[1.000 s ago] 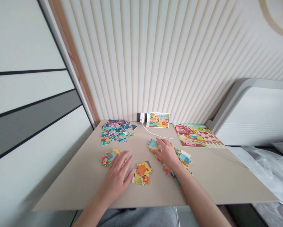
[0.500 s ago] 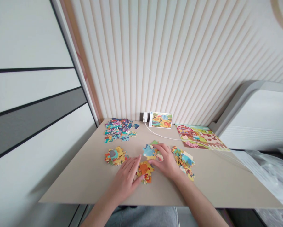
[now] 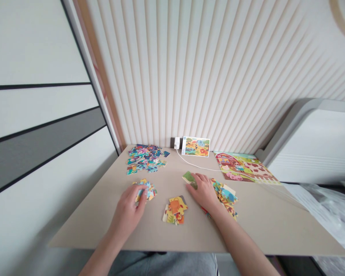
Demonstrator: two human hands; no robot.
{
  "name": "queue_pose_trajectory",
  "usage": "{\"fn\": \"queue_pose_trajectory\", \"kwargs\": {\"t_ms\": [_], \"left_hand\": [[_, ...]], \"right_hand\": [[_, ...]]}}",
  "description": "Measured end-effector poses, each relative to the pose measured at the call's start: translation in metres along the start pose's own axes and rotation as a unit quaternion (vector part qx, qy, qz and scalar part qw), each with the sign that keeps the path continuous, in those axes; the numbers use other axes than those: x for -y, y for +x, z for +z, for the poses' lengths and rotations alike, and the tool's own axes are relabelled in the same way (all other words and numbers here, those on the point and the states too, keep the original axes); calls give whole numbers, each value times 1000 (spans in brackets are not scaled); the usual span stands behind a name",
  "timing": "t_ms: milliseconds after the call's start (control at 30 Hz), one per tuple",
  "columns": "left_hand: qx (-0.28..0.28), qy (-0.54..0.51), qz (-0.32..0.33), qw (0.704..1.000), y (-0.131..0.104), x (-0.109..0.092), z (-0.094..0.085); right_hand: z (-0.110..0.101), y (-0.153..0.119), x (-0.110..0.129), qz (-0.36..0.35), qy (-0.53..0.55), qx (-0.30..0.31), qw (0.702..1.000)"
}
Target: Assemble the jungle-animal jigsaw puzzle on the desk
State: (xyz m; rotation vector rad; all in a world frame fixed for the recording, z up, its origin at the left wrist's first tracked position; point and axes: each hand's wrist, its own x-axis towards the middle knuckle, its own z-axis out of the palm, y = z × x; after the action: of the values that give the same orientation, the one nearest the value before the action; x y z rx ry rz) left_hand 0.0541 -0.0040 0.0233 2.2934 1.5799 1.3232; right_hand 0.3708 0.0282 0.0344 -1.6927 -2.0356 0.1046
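Observation:
My left hand is over the left pile of puzzle pieces, its thumb and fingers closed on a light blue piece. My right hand rests palm down with fingers apart beside a green puzzle piece, its fingertips over the piece's right part. Between the hands, nearer the front edge, lies a small stack of orange and yellow pieces. Another pile of colourful pieces sits right of my right hand, partly covered by it.
Blue and purple pieces are heaped at the table's back left. A picture card leans on the wall by a white charger, whose cable crosses a farm puzzle at the back right. Plastic wrap lies at the far right.
My left hand has moved left from the middle stack to the left pile. The light blue piece has left the spot by my right hand, which has shifted slightly and lies flatter.

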Motion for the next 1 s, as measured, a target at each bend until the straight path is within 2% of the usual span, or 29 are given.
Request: {"fn": "queue_pose_trajectory", "kwargs": {"t_ms": [100,167,300,367,433,533,600,633,700,800,900,1000], "left_hand": [[44,123,-6,991,13,29,-8],[62,192,-21,979,15,44,-6],[65,194,-33,978,6,55,2],[36,180,-22,983,4,50,3],[0,161,7,987,5,38,1],[-1,120,78,990,8,15,-3],[25,107,115,987,9,-1,-3],[40,103,128,986,9,-8,-2],[84,96,151,980,8,-20,1],[171,75,184,965,3,-35,6],[226,57,189,954,-4,-47,13],[247,49,166,953,-8,-53,22]], "right_hand": [[4,7,-5,13,-10,23,1000],[5,9,-5,19,-6,34,999],[2,11,-4,30,14,32,999],[-2,10,-3,21,51,8,998],[-8,5,1,-25,119,2,993],[-16,-5,10,-139,218,84,962],[-20,-12,13,-194,229,145,943],[-21,-13,12,-203,222,152,942],[-23,-14,4,-174,199,122,957],[-28,-10,-21,-71,140,73,985],[-32,-9,-42,-7,72,111,991],[-33,-9,-48,7,38,150,988]]}}
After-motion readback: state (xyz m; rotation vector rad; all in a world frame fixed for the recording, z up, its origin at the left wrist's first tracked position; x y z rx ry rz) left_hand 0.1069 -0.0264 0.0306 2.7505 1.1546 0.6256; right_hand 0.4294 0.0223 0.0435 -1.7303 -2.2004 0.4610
